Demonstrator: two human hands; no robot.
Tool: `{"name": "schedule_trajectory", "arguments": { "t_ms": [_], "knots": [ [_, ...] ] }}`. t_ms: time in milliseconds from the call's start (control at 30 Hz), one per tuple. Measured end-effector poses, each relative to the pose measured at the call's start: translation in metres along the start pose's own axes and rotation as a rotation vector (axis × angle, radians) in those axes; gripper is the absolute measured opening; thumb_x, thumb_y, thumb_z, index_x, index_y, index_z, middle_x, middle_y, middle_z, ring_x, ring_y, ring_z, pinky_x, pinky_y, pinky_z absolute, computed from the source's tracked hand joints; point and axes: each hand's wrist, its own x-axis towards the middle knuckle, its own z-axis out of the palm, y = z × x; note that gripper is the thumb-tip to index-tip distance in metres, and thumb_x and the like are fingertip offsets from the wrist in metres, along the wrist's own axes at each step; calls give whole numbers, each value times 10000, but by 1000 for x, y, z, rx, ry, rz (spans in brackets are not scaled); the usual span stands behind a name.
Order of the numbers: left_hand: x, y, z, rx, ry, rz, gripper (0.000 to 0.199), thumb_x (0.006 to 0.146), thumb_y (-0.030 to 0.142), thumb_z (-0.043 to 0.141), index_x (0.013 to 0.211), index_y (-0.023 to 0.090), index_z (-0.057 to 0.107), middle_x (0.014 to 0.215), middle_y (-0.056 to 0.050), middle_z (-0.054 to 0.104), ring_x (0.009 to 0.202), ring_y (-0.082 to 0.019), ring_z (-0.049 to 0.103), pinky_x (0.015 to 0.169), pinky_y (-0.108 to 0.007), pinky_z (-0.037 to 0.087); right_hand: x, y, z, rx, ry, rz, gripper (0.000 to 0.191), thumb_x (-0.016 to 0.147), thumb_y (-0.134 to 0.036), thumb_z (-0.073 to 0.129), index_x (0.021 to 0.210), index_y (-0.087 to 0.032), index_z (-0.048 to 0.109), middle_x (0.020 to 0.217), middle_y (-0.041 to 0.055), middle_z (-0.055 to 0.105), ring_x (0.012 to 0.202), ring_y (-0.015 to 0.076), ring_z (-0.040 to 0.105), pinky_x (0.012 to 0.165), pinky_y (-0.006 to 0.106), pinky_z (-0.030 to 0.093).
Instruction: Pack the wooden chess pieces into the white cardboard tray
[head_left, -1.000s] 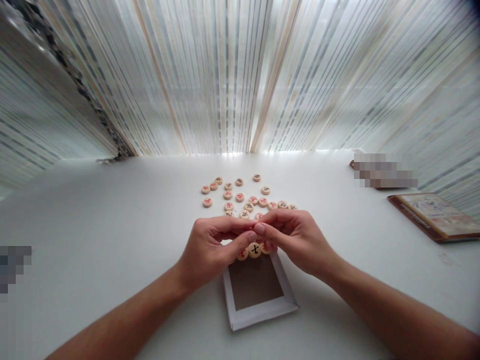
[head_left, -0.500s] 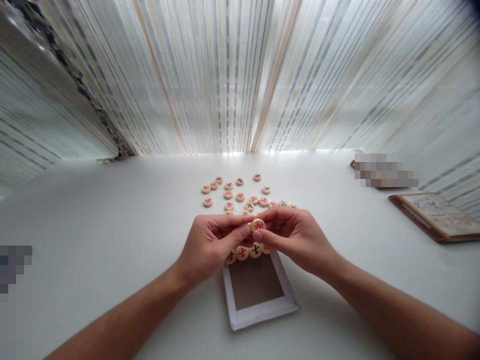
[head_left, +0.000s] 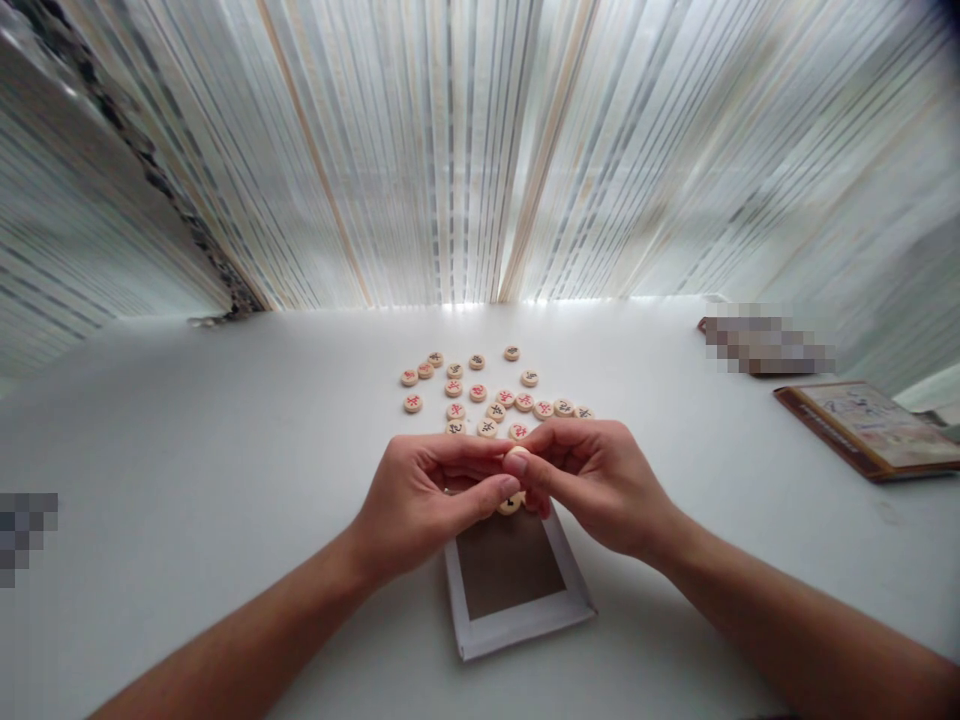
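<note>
My right hand (head_left: 600, 480) pinches a round wooden piece (head_left: 516, 453) between thumb and fingers, its face mostly covered. Close against it, my left hand (head_left: 427, 490) has its fingers stretched towards the same piece, thumb lower and apart from them; whether it touches the piece cannot be told. Both hands hover over the far end of a shallow box (head_left: 525, 618) with a white rim and brown bottom. Another wooden piece (head_left: 511, 503) with a black mark shows below my fingers at that end; the pieces beside it are mostly hidden.
Several round pieces with red or black characters lie beyond my hands on the white table (head_left: 300, 400), one (head_left: 412, 403) at their left edge. A brown-edged flat box (head_left: 870, 425) lies at the right, with a blurred-out item behind it. A striped curtain (head_left: 420, 150) hangs behind.
The held piece has turned, so its red character no longer shows. My left thumb has slid down and right, away from the piece, and now covers more of the row in the box.
</note>
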Motion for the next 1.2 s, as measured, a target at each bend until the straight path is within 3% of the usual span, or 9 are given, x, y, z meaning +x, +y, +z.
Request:
{"name": "schedule_trajectory", "arguments": {
  "t_ms": [233,367,467,600,733,933,1033,1200],
  "knots": [
    [2,-2,-1,-56,106,-3,340,689,108,994,995,215,893,945,-66,871,842,-229,862,804,-215,706,-1,5,-1,-20,-60,-82,178,893,-330,879,909,-158,834,677,31,761,578,127,700,543,192,571],
    [2,-4,-2,-25,152,32,228,766,147,954,974,220,894,928,-60,871,888,-230,861,856,-235,703,0,8,-3,-227,-36,-258,145,976,-282,780,1056,-184,849,776,46,803,633,153,739,595,240,607],
    [1,-5,-3,68,172,95,196,826,142,904,1011,205,891,965,-67,872,926,-244,859,886,-270,708,1,7,-5,-471,48,-453,125,986,-252,759,1053,-202,853,871,68,836,729,187,772,685,296,626],
    [-2,-5,-4,224,210,199,172,835,125,886,999,177,889,972,-70,874,908,-246,861,871,-287,720,2,5,-6,-529,125,-574,109,959,-229,795,1049,-230,858,974,86,856,838,225,802,773,349,656],
    [-2,-4,-5,292,219,270,201,825,83,884,1003,176,882,965,-55,876,882,-222,861,851,-253,717,0,9,-5,-400,155,-496,138,925,-214,837,1059,-233,860,971,76,864,839,222,817,756,336,688],
    [-1,-3,-5,225,197,197,252,811,130,907,1059,161,878,1014,-81,868,924,-258,860,891,-300,718,2,13,-3,40,103,-250,221,862,-227,904,1081,-229,866,938,61,871,817,222,847,736,319,739],
    [-1,-4,-5,164,209,134,244,802,175,923,1043,163,883,961,-80,870,865,-255,862,855,-304,727,3,11,-2,104,80,-169,205,847,-226,916,1048,-229,880,936,66,872,801,221,845,719,315,742],
    [0,-6,-5,71,231,41,288,796,251,945,1064,168,881,946,-90,872,836,-261,860,795,-324,741,4,10,-3,153,29,-110,289,815,-237,942,1097,-234,875,970,81,871,894,248,848,813,368,741]
  ]
}}
